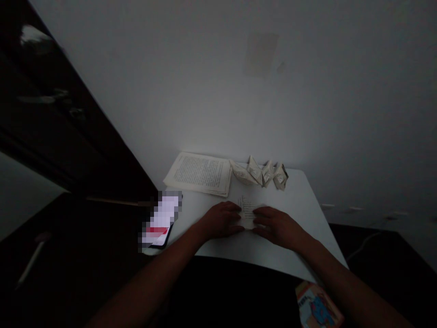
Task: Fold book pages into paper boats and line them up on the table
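Note:
A small folded sheet of printed paper [248,211] lies on the white table between my two hands. My left hand [226,220] grips its left side, thumb below and fingers above. On the right side, my right hand [278,226] holds it in the same way, fingers curled at the edge. Behind it, several folded paper boats [253,171] stand in a row. A stack of loose printed pages [201,173] lies at the back left of the table.
A phone [160,223] with a lit screen lies at the left edge of the white table [297,200]. The wall rises right behind the table. At the left is a dark door [68,118] with a handle. A colourful book [319,307] is below the front edge.

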`<state>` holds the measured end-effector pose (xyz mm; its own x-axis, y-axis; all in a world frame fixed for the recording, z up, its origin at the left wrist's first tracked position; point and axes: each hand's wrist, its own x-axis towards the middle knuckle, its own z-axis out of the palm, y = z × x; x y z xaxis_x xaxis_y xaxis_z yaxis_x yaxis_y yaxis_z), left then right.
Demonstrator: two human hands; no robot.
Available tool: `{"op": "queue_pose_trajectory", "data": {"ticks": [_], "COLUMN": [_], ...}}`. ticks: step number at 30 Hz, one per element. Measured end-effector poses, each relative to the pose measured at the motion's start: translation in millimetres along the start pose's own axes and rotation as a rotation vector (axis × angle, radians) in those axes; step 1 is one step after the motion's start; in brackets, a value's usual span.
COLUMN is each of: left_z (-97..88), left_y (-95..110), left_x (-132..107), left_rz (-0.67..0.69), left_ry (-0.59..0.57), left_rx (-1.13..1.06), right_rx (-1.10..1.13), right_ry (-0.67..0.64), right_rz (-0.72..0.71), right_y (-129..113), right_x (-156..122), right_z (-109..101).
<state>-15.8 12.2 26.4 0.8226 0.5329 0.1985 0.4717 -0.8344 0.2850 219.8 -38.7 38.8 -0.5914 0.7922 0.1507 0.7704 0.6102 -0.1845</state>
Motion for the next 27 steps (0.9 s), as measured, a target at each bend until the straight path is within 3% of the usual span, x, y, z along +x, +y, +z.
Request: {"op": "queue_pose_trajectory", "data": {"ticks": [8,14,19,27], "left_z": [6.0,15.9,15.1,13.2], "left_y": [6.5,7.6,14.2,22.1], "left_x": [-2.6,-4.3,-3.4,8.0], "left_rz": [0.071,0.061,0.001,-0.130], "left_ry": [0.043,0.113,0.059,-0.015], "left_rx": [0.154,0.202,0.232,0.256], "right_rx": [-0.046,-0.021,-0.065,-0.093], "right_ry": [0.015,0.053,0.066,-0.040], "right_rz": [-0.054,0.025,0.036,0.076], "right_y": [-1.7,-3.5,-5.5,-9.9], "right_x": [-2.0,-0.4,6.3,13.1], "right_z": [-1.6,2.0,10.1,6.1]}}
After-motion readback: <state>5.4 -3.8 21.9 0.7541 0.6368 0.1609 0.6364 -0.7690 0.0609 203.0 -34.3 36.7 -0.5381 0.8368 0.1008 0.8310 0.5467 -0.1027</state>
